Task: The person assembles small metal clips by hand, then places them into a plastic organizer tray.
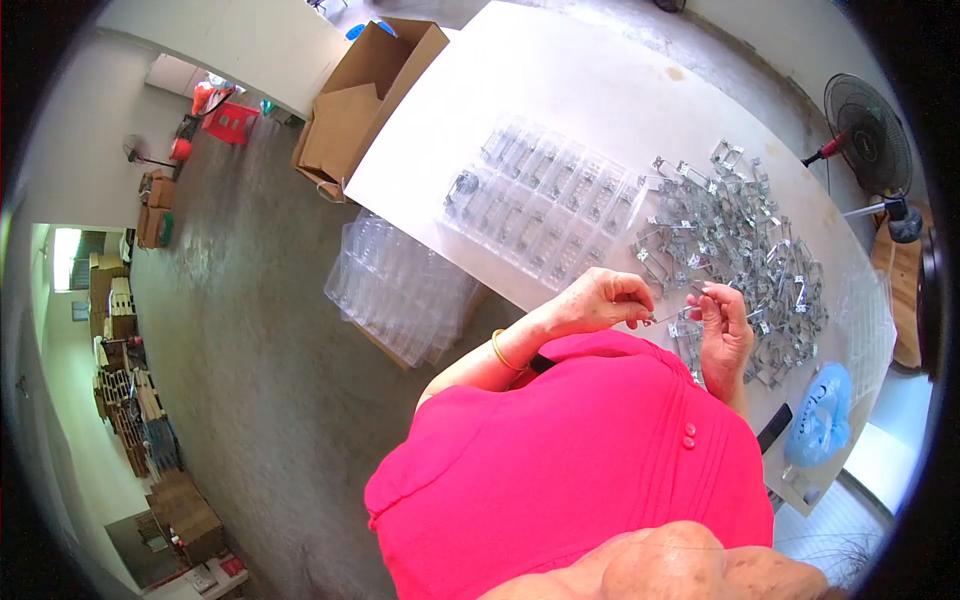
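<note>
White table [560,90] above grey concrete floor [250,330]; both hands [660,310] pinch one metal clip [672,316].

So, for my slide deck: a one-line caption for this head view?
Both hands, left hand and right hand, pinch a small metal clip beside a pile of metal clips and a clear compartment tray.

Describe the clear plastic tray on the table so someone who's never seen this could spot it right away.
Start at the big white table running across the top of the view. Left of the heap of metal clips, beyond the person's two hands, lies the clear compartment tray. Unlike the clear tray stack below the table edge, it sits flat on the tabletop with rows of small pockets.
</note>
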A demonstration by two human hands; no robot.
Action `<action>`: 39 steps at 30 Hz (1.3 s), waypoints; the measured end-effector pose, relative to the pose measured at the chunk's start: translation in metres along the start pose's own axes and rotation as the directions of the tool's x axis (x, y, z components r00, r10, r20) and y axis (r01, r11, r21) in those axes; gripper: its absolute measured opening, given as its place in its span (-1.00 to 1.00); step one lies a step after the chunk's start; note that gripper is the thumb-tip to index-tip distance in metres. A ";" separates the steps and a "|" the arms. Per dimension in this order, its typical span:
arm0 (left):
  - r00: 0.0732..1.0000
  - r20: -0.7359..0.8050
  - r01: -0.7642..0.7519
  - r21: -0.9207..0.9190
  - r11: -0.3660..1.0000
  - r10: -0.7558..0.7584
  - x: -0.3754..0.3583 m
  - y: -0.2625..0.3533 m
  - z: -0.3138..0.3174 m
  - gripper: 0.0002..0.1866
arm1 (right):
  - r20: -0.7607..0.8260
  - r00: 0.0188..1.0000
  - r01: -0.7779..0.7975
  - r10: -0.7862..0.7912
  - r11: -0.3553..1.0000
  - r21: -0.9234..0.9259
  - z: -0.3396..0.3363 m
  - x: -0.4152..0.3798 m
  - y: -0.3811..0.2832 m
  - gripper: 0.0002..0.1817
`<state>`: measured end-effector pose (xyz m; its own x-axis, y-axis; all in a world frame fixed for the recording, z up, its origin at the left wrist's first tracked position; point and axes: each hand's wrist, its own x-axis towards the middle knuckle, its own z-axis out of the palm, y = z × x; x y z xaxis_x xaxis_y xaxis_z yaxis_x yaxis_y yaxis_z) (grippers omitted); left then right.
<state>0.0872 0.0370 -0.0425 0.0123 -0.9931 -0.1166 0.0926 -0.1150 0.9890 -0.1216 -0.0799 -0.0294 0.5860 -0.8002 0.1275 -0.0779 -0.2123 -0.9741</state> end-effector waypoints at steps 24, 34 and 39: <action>0.533 -0.830 0.370 0.055 0.928 -0.163 0.055 -0.136 -0.354 -0.89 | -0.031 0.929 -0.369 0.370 0.929 0.029 -0.003 -0.018 0.008 -0.90; 0.473 -0.846 0.567 0.079 0.820 -0.246 0.083 -0.142 -0.387 -0.94 | -0.086 0.879 -0.465 0.469 0.883 0.066 0.003 -0.016 0.007 -0.90; 0.484 -0.825 0.623 0.092 0.777 -0.291 0.088 -0.147 -0.397 -0.91 | -0.084 0.868 -0.488 0.489 0.872 0.031 0.010 -0.012 0.006 -0.90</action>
<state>0.4696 -0.0245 -0.2338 0.8003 -0.4287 -0.4192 -0.0117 -0.7101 0.7040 -0.1213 -0.0657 -0.0383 0.4027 -0.8458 -0.3499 -0.3294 0.2227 -0.9176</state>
